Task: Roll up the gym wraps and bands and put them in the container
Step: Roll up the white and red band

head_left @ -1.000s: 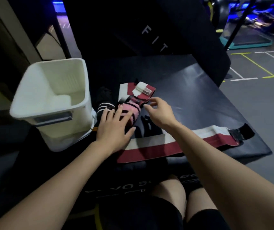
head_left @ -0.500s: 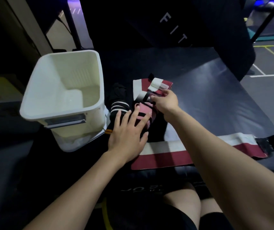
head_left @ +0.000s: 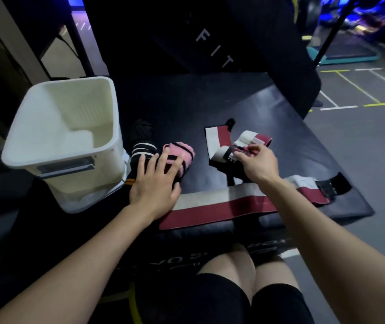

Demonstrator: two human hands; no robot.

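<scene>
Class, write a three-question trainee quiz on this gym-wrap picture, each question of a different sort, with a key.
1. True or false: the white container already holds a rolled wrap.
2. What does the left hand rest on? A) pink wrap B) container C) floor
3. Fill in: the right hand pinches the folded ____-and-white wrap.

Key: 1 false, it looks empty; 2 A; 3 maroon.

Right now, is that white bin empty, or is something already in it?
Empty, as far as shows: the bin has a bare white floor and walls. The wraps, like the pink one, lie outside on the mat.
</scene>
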